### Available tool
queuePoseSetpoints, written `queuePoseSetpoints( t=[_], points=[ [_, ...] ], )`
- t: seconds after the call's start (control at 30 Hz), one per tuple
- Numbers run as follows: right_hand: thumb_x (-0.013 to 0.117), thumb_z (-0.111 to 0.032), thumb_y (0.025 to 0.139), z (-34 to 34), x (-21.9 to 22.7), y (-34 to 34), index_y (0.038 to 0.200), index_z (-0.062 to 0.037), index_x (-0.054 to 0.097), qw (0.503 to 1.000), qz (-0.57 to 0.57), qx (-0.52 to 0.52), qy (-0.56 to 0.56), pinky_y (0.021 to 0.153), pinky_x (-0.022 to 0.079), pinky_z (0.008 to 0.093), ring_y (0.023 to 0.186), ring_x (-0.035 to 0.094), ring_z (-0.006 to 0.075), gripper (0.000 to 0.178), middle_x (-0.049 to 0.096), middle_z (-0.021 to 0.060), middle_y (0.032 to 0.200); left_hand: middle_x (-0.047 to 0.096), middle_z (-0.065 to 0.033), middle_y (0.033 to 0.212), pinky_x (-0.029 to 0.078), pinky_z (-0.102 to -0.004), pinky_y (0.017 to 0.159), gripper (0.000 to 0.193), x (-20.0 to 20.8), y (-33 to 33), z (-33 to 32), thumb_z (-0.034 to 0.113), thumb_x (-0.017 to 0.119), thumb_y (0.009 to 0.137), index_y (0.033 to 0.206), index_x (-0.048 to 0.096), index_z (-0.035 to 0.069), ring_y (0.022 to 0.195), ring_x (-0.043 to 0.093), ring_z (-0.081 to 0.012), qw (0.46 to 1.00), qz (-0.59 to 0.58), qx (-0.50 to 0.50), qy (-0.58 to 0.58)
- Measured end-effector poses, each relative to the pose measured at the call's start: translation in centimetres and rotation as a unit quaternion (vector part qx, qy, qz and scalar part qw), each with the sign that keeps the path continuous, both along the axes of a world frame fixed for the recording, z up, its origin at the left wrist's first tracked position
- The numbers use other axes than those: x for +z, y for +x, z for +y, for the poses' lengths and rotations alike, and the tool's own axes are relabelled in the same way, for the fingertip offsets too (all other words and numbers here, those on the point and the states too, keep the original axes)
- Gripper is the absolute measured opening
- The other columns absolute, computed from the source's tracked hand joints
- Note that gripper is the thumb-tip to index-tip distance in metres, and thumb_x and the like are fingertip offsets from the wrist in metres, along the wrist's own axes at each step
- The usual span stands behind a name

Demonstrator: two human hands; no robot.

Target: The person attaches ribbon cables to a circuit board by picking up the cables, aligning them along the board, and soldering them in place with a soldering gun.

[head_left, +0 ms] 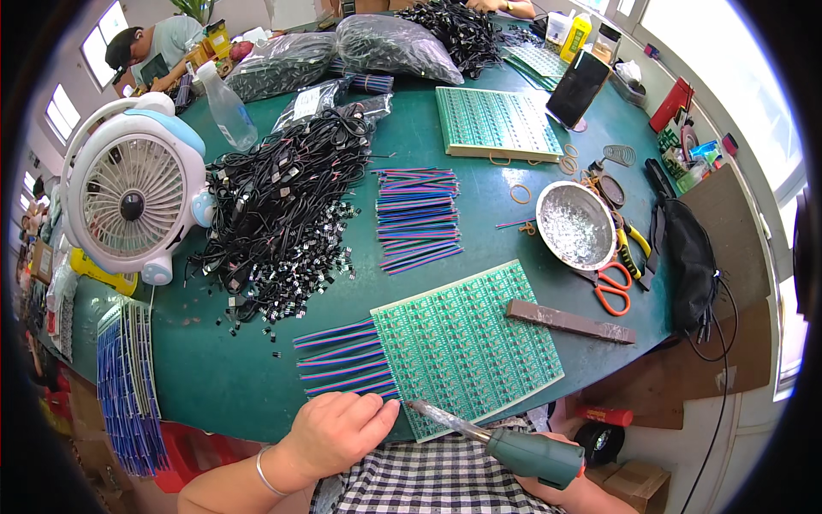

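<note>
A panel of small green circuit boards (471,343) lies at an angle on the table before me. Several strips of coloured wire (338,351) stick out from its left edge. My left hand (342,433) is closed at the panel's lower left, with fingers pinched on a wire strip; the fingertips partly hide it. In my right hand (552,488), partly hidden by the tool, is a green soldering gun (531,456). Its metal tip meets the panel's edge right beside my left fingertips. A brown bar (569,321) rests across the panel's right side.
Bundled wires (418,218) lie beyond the panel, left of a metal bowl (575,224) of silvery bits. Orange scissors (612,287) and pliers (635,248) sit at right. Black cables (287,188) are heaped near a fan (133,197). Another person (163,51) sits at far left.
</note>
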State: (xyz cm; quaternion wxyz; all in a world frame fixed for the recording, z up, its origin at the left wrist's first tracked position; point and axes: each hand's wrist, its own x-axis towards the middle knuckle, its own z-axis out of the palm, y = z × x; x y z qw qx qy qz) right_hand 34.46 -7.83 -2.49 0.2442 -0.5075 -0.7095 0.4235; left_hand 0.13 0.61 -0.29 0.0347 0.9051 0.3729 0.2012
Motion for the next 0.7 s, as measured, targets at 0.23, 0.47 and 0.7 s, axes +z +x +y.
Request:
queuePoseSetpoints(
  t=[0.23, 0.47, 0.7],
  points=[
    [0.074, -0.011, 0.085, 0.4, 0.4, -0.4, 0.104, -0.0070, 0.072, 0.999, 0.013, -0.022, 0.048, 0.083, 0.053, 0.0396, 0.088, 0.070, 0.0271, 0.020, 0.073, 0.0073, 0.098, 0.059, 0.0010, 0.085, 0.046, -0.0271, 0.055, 0.020, 0.3, 0.0, 0.5, 0.012, 0.070, 0.081, 0.100, 0.071, 0.007, 0.066, 0.058, -0.0120, 1.000, 0.014, -0.021, 0.008],
    [0.076, -0.011, 0.082, 0.5, 1.0, -0.5, 0.102, -0.0074, 0.073, 0.999, -0.015, -0.014, 0.047, 0.081, 0.055, 0.0401, 0.087, 0.072, 0.0268, 0.021, 0.074, 0.0063, 0.096, 0.057, 0.0014, 0.083, 0.045, -0.0273, 0.055, 0.020, 0.4, 0.1, 0.6, 0.013, 0.069, 0.082, 0.100, 0.070, 0.007, 0.066, 0.056, -0.0120, 0.999, 0.026, -0.022, 0.011],
    [0.071, -0.006, 0.088, 0.8, 1.0, 0.4, 0.119, 0.0003, 0.061, 0.974, 0.168, -0.139, -0.055, 0.061, 0.055, 0.0302, 0.070, 0.069, 0.0191, 0.034, 0.070, 0.0118, 0.102, 0.061, -0.0019, 0.086, 0.047, -0.0302, 0.055, 0.022, 0.3, 0.2, 0.3, 0.011, 0.070, 0.079, 0.101, 0.072, 0.008, 0.066, 0.059, -0.0165, 0.999, 0.031, -0.012, -0.013]
  ],
)
